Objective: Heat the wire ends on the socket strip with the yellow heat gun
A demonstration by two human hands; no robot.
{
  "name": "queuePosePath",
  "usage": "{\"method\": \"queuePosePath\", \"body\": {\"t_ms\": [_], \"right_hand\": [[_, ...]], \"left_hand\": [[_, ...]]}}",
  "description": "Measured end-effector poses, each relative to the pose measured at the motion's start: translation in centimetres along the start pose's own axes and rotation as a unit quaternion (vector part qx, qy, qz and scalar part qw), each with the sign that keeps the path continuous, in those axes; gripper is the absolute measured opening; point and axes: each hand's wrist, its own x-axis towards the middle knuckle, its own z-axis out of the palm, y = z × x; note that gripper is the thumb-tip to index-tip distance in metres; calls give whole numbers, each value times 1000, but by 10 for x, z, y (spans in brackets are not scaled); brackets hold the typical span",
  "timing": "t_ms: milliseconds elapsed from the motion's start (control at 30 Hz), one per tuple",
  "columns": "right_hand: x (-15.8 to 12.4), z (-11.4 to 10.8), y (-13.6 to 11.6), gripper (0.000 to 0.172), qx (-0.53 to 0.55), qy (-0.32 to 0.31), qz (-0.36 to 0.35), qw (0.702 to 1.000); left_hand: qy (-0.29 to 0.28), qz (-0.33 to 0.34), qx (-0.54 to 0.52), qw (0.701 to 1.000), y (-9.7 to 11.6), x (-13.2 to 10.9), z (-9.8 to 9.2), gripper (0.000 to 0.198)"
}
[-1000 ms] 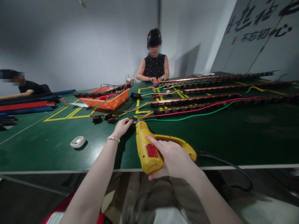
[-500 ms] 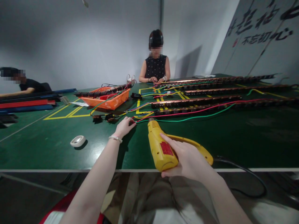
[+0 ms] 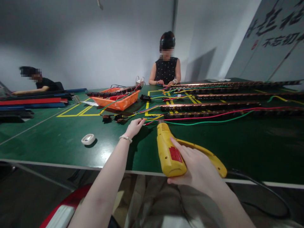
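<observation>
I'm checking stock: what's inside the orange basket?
Something red shows inside the orange basket, below a dark strip lying across its top. Its bottom, and anything lying there, is hidden from this view.

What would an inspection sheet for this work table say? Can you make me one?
Surface: green table, marked with yellow lines.
Things in use: yellow heat gun, nozzle towards the coloured wires.
Clutter: white ring on the left; orange basket with a dark strip across it.
Hands: right hand grips the heat gun; left hand is at the wires, hold unclear.
Cables: red wire and green wire run rightward; black cord hangs past the table's edge.
Surroundings: two people, one opposite, one far left.
</observation>
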Motion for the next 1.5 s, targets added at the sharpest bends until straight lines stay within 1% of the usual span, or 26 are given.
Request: {"method": "queuePosePath", "body": {"t_ms": [100,200,300,367,500,633,700,800,900,1067,1233,1333,1500], "right_hand": [[6,8,-12,119,-21,18,-5,1000],[12,18,-25,115,-46,34,-14,998],[20,26,-37,117,-53,34,-20,998],[26,30,-45,116,-56,30,-30,998],[36,35,-60,114,-63,17,-50,997],[39,37,-65,114,-49,22,-52,997],[38,36,-62,113,-37,21,-62,997],[35,32,-53,109,-17,17,-82,996],[28,25,-41,107,-3,18,-92,996],[14,12,-19,108,4,22,-64,998],[1,4,4,111,-23,43,-37,998],[-6,-1,14,115,-56,48,-17,997],[-14,-9,26,119,-85,56,-4,995]], "left_hand": [[-14,-30,-89,995,-1,3,1,48],[-28,-64,-204,977,0,6,0,46],[-28,-90,-275,957,2,9,-2,45],[-25,-90,-290,953,2,10,-3,47],[-9,-92,-285,954,-4,11,-2,50],[11,-79,-266,961,-11,11,1,48],[15,-71,-261,963,-11,10,2,47],[23,-82,-266,960,-10,11,2,48],[12,-92,-279,956,-10,11,0,46],[-13,-90,-322,943,-14,11,-2,42],[-22,-116,-342,932,-17,13,-4,45],[-17,-133,-333,933,-14,13,-6,47],[-16,-136,-327,935,-11,11,-8,47]]}}
